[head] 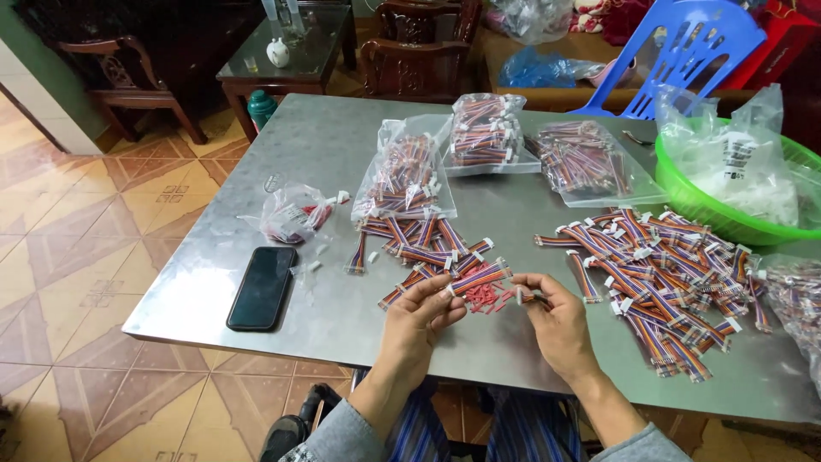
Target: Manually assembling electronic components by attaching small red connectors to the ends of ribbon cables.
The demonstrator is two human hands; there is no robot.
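My left hand (421, 313) pinches a short multicoloured ribbon cable (479, 277) with a white connector at one end, holding it just above the metal table (282, 154). My right hand (556, 315) grips a small red piece (537, 299) between thumb and fingers, close to the cable's free end. Loose small red pieces (489, 297) lie on the table between my hands. A small heap of similar cables (419, 244) lies just beyond my left hand. A bigger heap of cables (663, 274) spreads out to the right of my right hand.
Three clear bags of cables (487, 128) lie at the back of the table. A black phone (262, 287) lies at the left, beside a small plastic bag with red parts (295, 214). A green basin (684, 197) holding bagged white parts stands at the right. A blue plastic chair (684, 60) is behind.
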